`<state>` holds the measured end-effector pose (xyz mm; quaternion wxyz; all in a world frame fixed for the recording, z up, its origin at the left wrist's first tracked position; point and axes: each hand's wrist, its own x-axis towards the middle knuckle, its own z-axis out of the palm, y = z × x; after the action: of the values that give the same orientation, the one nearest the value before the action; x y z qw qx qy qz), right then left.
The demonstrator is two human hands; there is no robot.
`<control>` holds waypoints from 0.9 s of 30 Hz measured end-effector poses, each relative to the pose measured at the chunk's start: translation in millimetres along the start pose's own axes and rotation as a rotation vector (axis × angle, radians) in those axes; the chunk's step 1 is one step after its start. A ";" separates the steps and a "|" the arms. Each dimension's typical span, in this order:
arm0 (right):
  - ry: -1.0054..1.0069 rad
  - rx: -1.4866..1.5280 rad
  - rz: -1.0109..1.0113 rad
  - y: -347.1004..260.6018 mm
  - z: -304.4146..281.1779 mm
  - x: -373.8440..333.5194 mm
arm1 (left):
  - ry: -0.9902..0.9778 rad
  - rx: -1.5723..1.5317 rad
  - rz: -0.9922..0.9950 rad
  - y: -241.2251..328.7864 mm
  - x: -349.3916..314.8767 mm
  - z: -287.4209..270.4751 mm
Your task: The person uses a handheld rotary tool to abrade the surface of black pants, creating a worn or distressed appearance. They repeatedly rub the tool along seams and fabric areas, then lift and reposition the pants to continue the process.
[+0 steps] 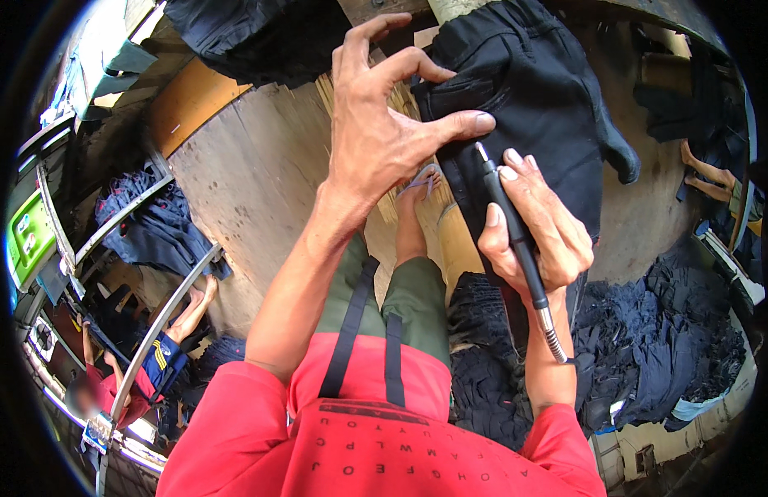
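A pair of black jeans (533, 99) lies draped in front of me, its waist end toward the far side and a pocket opening near my left hand. My left hand (376, 116) is open, fingers spread and curved. Its thumb reaches over the cloth, and the index fingertip is near the pocket edge; whether they press on it I cannot tell. In my right hand (545, 228) is a slim black rotary tool handpiece (510, 219), held like a pen. Its pale pointed tip is just below my left thumb, close to the cloth. A metal spring sleeve forms its rear end.
Dark garments (641, 348) lie heaped at the lower right, and another black garment (251, 37) sits at the far left. A pale wooden floor (251, 166) spreads below. At left, a person in a red shirt (131, 393) is beyond a metal rail (164, 331). Another person's legs (707, 174) show at right.
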<state>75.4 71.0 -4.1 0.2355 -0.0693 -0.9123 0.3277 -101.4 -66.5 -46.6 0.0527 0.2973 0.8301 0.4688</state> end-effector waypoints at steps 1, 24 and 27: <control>-0.007 -0.012 -0.001 0.6 0.5 0.0 | -0.002 -0.011 -0.005 0.2 -0.1 0.3; -0.012 -0.007 0.039 -0.4 -4.1 -8.4 | -0.063 0.004 -0.089 18.8 6.5 -4.0; -0.004 -0.004 0.034 0.3 -4.4 -11.0 | -0.068 -0.003 -0.106 19.4 4.7 -2.9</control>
<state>87.1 70.7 -5.5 0.2279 -0.0846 -0.9122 0.3299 -97.6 -58.7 -28.4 0.1059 0.2684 0.8418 0.4563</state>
